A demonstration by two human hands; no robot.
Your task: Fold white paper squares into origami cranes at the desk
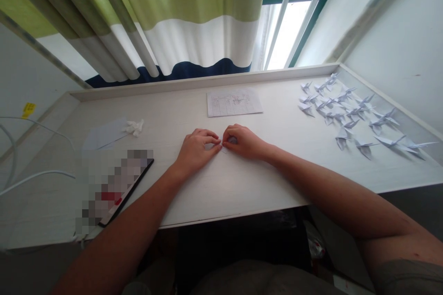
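Note:
My left hand (197, 147) and my right hand (242, 142) meet at the middle of the white desk (221, 184). Both have their fingers curled and pinched on a small folded piece of white paper (224, 148), which lies flat on the desk between the fingertips. Most of the paper is hidden under the fingers. Several folded white paper cranes (346, 110) stand in rows at the right side of the desk, well apart from my hands.
A printed sheet (233, 102) lies at the back of the desk. At the left are plain white sheets (104, 136), a crumpled white scrap (134, 126), a dark-edged tablet (117, 189) and white cables (34, 175). Striped curtains (166, 23) and a window are behind.

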